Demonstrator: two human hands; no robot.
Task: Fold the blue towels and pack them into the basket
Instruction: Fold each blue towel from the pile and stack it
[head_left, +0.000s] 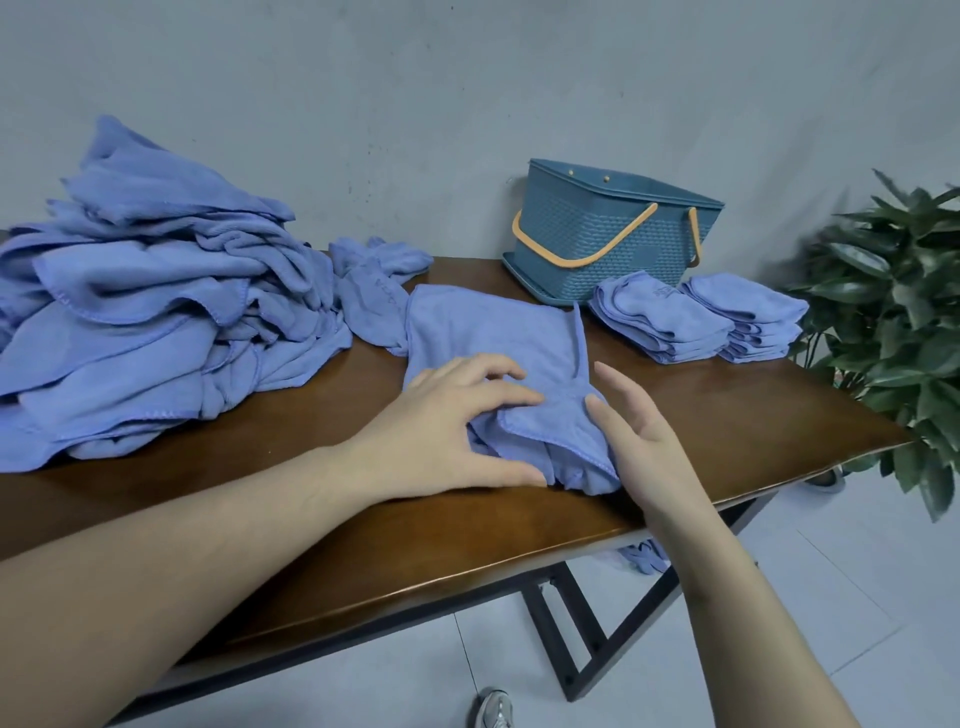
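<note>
A blue towel (483, 327) lies partly folded in the middle of the brown table (291, 499). My left hand (452, 431) presses down on its near part, thumb at the bunched near edge, fingers spread on the cloth. My right hand (639, 441) stands open on edge against the towel's right side, thumb touching a fold. A big heap of unfolded blue towels (156, 322) fills the left. Two stacks of folded towels (701, 317) sit at the right, in front of the blue basket (587, 234) with orange handles.
A crumpled towel (374, 280) lies between the heap and the flat towel. A leafy plant (893, 322) stands past the table's right end. One towel (644, 556) lies on the floor under the table edge. The grey wall is right behind the table.
</note>
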